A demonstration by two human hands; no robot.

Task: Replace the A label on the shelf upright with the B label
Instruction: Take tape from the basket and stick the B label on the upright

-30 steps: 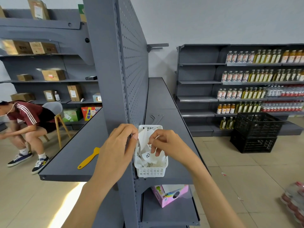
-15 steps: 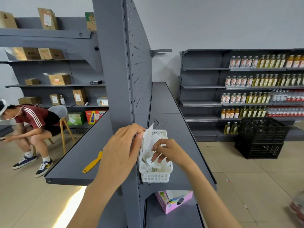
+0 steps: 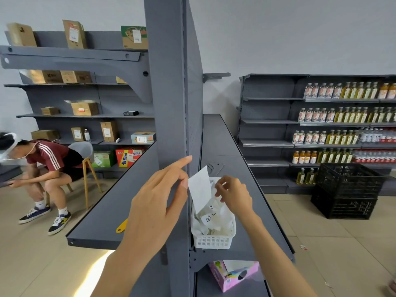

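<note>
Fingers (image 3: 184,179) of left hand (image 3: 154,209) pinch paper slip (image 3: 200,189) over basket (image 3: 214,241).

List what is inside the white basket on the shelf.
The white basket holds a loose heap of white paper labels, one marked B. Lower labels are buried; the right hand covers the far end.

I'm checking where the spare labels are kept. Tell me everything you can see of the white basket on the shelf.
The white basket is a small rectangular bin, plastic by its look, with lattice walls. It stands upright near the front end of the grey shelf, close beside the shelf upright. It is filled with loose white paper slips, some with handwritten marks. The right hand hovers over it; the left hand pinches a blank-looking slip above its rim.
</note>
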